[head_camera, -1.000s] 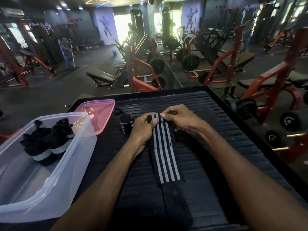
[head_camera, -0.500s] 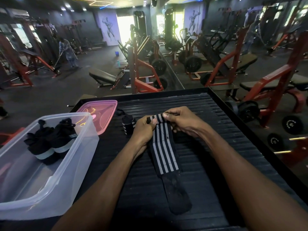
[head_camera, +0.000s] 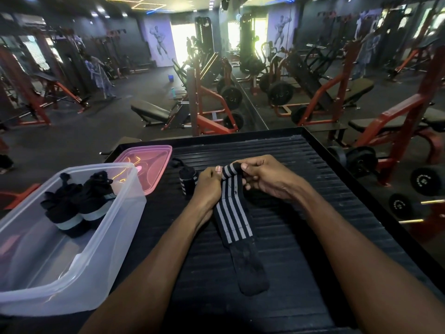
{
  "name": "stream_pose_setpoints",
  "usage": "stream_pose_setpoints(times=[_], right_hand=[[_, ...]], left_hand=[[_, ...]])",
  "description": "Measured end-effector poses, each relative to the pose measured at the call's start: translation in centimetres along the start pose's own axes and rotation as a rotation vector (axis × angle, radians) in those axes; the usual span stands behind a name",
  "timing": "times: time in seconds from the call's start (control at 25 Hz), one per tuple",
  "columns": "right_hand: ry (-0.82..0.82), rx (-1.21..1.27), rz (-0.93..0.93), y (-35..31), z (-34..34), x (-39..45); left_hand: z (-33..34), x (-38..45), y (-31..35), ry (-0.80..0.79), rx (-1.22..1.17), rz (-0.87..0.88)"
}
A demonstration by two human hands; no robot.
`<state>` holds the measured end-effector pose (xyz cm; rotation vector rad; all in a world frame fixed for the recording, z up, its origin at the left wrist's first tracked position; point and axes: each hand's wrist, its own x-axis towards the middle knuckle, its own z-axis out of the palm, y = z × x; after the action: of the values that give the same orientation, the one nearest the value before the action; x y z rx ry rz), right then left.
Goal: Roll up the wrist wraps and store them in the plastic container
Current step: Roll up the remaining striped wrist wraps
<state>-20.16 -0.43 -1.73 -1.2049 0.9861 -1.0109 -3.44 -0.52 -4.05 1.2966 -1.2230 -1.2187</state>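
Both hands, left hand (head_camera: 207,186) & right hand (head_camera: 267,178), pinch striped wrist wrap's (head_camera: 232,213) rolled end mid-table (head_camera: 313,237), container (head_camera: 79,239) at left edge; no readable writing.

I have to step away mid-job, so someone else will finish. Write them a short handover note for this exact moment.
Left hand and right hand: both pinch the far end of the striped wrap, just starting its roll.
The rest of that wrap lies flat on the black table, its plain black tail toward you.
Done: two rolled wraps sit in the clear container; a third rolled wrap stands on the table beside the left hand.
Left: finish this roll, put both wraps in the container. The pink lid lies behind it.
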Motion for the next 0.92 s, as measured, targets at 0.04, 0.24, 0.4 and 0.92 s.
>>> stream_pose_setpoints(times=[0.04, 0.24, 0.4, 0.92], right_hand=[[0.003, -0.032, -0.018, 0.1, -0.1, 0.0], [0.047, -0.135, -0.104, 0.6, 0.0, 0.2], [0.046, -0.096, -0.133, 0.3, -0.4, 0.0], [0.095, -0.14, -0.14, -0.2, -0.5, -0.1]], left_hand=[[0.0, 0.2, -0.2, -0.003, 0.028, 0.016], [-0.4, 0.5, -1.0, 0.015, 0.077, 0.046], [-0.6, 0.6, -0.6, 0.04, 0.0, 0.1], [-0.1, -0.3, 0.0, -0.032, -0.198, 0.055]])
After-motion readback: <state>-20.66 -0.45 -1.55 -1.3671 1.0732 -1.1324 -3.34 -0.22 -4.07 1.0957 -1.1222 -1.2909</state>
